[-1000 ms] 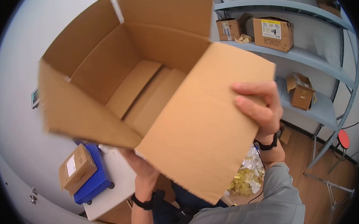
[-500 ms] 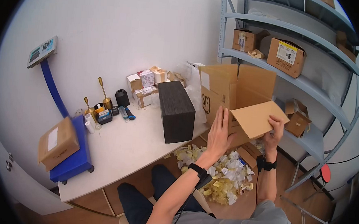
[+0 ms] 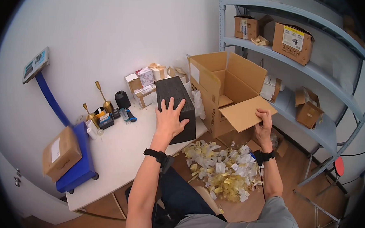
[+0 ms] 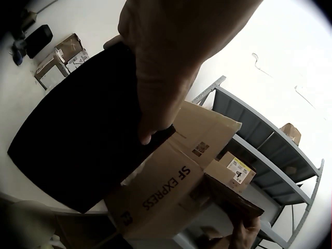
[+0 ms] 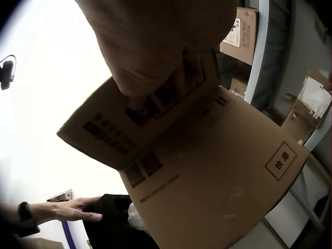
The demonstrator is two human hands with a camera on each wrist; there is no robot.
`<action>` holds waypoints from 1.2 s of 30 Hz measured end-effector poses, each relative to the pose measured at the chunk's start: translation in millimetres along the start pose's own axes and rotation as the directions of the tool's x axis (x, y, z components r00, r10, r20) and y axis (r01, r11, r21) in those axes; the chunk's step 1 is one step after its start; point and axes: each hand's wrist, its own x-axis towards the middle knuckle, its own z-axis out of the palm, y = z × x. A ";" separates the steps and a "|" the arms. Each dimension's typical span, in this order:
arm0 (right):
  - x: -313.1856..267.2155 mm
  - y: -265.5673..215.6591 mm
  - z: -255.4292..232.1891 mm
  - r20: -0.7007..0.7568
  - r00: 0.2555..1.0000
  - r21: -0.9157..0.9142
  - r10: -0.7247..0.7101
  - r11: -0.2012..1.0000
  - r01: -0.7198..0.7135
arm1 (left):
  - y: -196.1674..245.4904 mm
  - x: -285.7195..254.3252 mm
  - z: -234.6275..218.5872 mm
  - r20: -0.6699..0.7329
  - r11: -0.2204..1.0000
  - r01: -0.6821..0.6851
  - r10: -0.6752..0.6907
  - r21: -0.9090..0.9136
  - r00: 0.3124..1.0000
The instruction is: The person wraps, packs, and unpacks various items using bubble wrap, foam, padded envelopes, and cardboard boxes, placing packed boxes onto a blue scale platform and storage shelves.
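My left hand [image 3: 169, 120] rests on top of a black, foam-like block [image 3: 186, 131] that stands on the white table, its fingers spread over the upper face. In the left wrist view the thumb lies along the side of the block [image 4: 78, 135]. To the right is a tall cardboard box [image 3: 211, 90] with its top flaps up and apart, SF EXPRESS printed on its side. My right hand [image 3: 264, 128] pinches the outer edge of the box's near flap [image 3: 246, 114], which slopes outward. Part of the inside shows beyond that flap.
Shredded paper [image 3: 225, 170] is heaped below the table's [image 3: 118, 160] right edge. Small boxes [image 3: 144, 85], tools and a blue scale [image 3: 80, 166] bearing a parcel [image 3: 62, 153] occupy the table. Metal shelving [image 3: 329, 74] with several cartons rises at the right.
The cardboard box came down from close before the head camera to beside the table. My left hand left the box and moved left onto the black block; the right still holds the flap.
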 end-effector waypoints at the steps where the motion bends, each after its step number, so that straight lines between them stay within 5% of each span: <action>1: 1.0 -1.0 2.4 0.013 1.000 0.001 -0.010 1.000 0.010 | 0.7 -0.1 -0.6 -0.001 1.000 0.001 -0.001 0.003 1.000; 10: 7.9 -12.5 3.3 0.036 0.999 0.022 -0.006 1.000 0.006 | 53.1 -15.5 3.2 -0.097 0.943 0.230 -0.212 0.241 0.972; 17: -5.1 -32.4 15.7 0.048 0.999 0.072 -0.016 0.997 0.012 | 34.7 -44.6 -7.5 -0.150 0.909 0.334 -0.305 0.247 0.940; 24: -0.8 -8.0 57.8 0.106 0.994 0.089 -0.017 0.996 0.007 | 21.2 -66.4 -4.6 -0.329 0.935 0.235 -0.141 0.267 0.934; 29: -0.5 -21.1 55.6 0.113 0.993 -0.112 -0.034 0.993 0.047 | 14.6 -84.0 -6.1 -0.378 0.933 0.308 -0.222 0.185 0.899; 31: -5.7 -33.7 45.8 0.061 0.991 -0.130 0.123 0.985 -0.114 | 12.1 -96.4 -13.2 -0.377 0.937 0.332 -0.270 0.107 0.886; 36: -40.3 -68.2 35.4 -0.247 0.960 0.164 0.133 0.982 -0.094 | -6.6 -151.4 -22.8 -0.454 0.918 0.390 -0.376 -0.067 0.808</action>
